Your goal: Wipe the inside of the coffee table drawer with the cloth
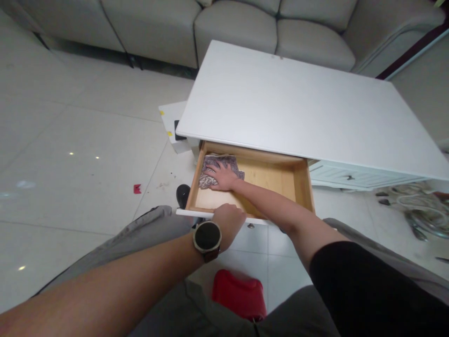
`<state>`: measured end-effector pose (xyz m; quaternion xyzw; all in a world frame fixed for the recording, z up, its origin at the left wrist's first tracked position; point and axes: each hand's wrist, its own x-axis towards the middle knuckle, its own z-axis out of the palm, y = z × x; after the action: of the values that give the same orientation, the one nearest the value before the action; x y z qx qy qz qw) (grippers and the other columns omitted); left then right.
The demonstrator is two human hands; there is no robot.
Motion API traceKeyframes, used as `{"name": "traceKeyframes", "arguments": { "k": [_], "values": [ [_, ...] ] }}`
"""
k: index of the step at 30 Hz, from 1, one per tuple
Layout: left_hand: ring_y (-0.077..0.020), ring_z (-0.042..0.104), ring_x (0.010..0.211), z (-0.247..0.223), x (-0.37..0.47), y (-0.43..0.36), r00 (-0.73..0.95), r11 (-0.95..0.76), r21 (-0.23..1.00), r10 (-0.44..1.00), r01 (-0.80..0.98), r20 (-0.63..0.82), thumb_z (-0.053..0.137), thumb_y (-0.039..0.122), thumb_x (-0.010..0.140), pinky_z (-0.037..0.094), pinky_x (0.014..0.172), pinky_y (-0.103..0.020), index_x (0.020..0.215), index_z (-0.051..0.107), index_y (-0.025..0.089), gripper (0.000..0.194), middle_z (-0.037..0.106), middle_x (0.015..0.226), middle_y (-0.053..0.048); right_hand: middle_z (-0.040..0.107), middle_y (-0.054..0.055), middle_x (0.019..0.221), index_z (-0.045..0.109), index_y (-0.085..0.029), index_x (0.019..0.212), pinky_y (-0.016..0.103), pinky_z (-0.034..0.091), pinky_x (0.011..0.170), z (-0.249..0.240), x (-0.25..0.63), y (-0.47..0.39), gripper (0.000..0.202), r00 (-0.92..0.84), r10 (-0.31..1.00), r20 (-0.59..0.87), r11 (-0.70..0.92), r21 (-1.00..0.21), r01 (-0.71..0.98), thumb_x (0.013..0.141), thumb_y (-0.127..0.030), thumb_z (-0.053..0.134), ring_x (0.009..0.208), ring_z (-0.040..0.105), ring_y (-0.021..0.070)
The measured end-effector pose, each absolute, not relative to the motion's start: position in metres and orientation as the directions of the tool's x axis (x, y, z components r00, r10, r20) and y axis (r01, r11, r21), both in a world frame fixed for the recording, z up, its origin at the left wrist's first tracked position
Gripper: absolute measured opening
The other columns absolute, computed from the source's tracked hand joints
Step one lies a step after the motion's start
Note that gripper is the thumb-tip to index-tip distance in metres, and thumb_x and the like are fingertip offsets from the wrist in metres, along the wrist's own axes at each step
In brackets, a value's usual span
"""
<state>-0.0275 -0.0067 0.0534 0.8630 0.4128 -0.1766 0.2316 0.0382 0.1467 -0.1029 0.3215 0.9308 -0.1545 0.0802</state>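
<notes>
A wooden drawer (271, 180) stands pulled out from a white table (301, 107). My left hand (228, 224), with a round watch above it, is closed over the drawer's white front edge; its fingertips are hidden. Inside the drawer, my right hand (222, 176) lies flat with fingers spread, pressing on a patterned grey-brown cloth (209, 181). The cloth is bunched in the drawer's far left corner. A small knob (250, 225) shows on the drawer front, to the right of my left hand.
A grey sofa (235, 28) runs behind the table. A white box (173, 114) stands by the table's left end. A red stool (240, 295) is below me. At right on the floor lie coiled cables (424, 210). A red scrap (137, 188) lies at left.
</notes>
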Motion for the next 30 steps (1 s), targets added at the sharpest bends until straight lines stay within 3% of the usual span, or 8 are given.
{"name": "traceKeyframes", "arguments": {
  "k": [8, 13, 17, 20, 24, 30],
  "values": [
    [-0.0305, 0.075, 0.096, 0.062, -0.022, -0.001, 0.577, -0.547, 0.236, 0.617, 0.803, -0.535, 0.050, 0.009, 0.096, 0.056, 0.078, -0.038, 0.108, 0.077, 0.012, 0.030, 0.078, 0.096, -0.017, 0.022, 0.007, 0.170, 0.035, -0.032, 0.159, 0.068, 0.027, 0.108, -0.099, 0.168, 0.163, 0.076, -0.723, 0.623, -0.299, 0.713, -0.163, 0.682, 0.091, -0.060, 0.050, 0.145, 0.019, 0.0460],
    [-0.0284, 0.076, 0.093, 0.062, -0.021, -0.002, 0.577, -0.547, 0.228, 0.636, 0.806, -0.513, 0.053, 0.006, 0.094, 0.056, 0.076, -0.036, 0.105, 0.078, 0.012, 0.028, 0.078, 0.093, -0.016, 0.024, 0.010, 0.169, 0.035, -0.031, 0.161, 0.068, 0.038, 0.103, -0.095, 0.278, 0.144, 0.079, -0.560, 0.720, -0.409, 0.593, -0.057, 0.804, 0.091, -0.066, 0.049, 0.143, 0.024, 0.0495],
    [-0.0278, 0.076, 0.095, 0.060, -0.022, -0.004, 0.576, -0.564, 0.196, 0.645, 0.802, -0.503, 0.051, 0.005, 0.094, 0.057, 0.077, -0.035, 0.105, 0.078, 0.013, 0.030, 0.079, 0.094, -0.014, 0.021, 0.007, 0.170, 0.034, -0.040, 0.160, 0.076, 0.040, 0.097, -0.090, 0.322, 0.107, 0.063, -0.563, 0.617, -0.550, 0.590, -0.151, 0.794, 0.101, -0.061, 0.030, 0.146, 0.022, 0.0508],
    [-0.0286, 0.076, 0.093, 0.057, -0.022, -0.006, 0.582, -0.570, 0.193, 0.650, 0.799, -0.489, 0.051, 0.006, 0.094, 0.058, 0.076, -0.037, 0.104, 0.078, 0.013, 0.029, 0.078, 0.091, -0.015, 0.021, 0.005, 0.171, 0.034, -0.045, 0.159, 0.077, 0.041, 0.095, -0.089, 0.324, 0.076, 0.059, -0.611, 0.516, -0.600, 0.615, -0.238, 0.752, 0.102, -0.060, 0.031, 0.146, 0.021, 0.0524],
    [-0.0301, 0.076, 0.091, 0.054, -0.020, -0.007, 0.586, -0.575, 0.190, 0.650, 0.796, -0.484, 0.051, 0.003, 0.093, 0.059, 0.075, -0.038, 0.101, 0.078, 0.010, 0.029, 0.078, 0.088, -0.016, 0.017, 0.004, 0.172, 0.034, -0.046, 0.159, 0.081, 0.036, 0.095, -0.090, 0.295, 0.056, 0.056, -0.634, 0.501, -0.589, 0.635, -0.248, 0.732, 0.103, -0.052, 0.035, 0.149, 0.013, 0.0547],
    [-0.0310, 0.076, 0.094, 0.061, -0.018, -0.005, 0.570, -0.567, 0.184, 0.642, 0.803, -0.512, 0.047, 0.003, 0.095, 0.060, 0.078, -0.039, 0.107, 0.077, 0.009, 0.033, 0.078, 0.093, -0.018, 0.012, 0.001, 0.173, 0.034, -0.046, 0.159, 0.075, 0.029, 0.108, -0.092, 0.193, 0.075, 0.057, -0.711, 0.439, -0.549, 0.657, -0.343, 0.671, 0.102, -0.050, 0.041, 0.151, 0.017, 0.0476]
  ]
}}
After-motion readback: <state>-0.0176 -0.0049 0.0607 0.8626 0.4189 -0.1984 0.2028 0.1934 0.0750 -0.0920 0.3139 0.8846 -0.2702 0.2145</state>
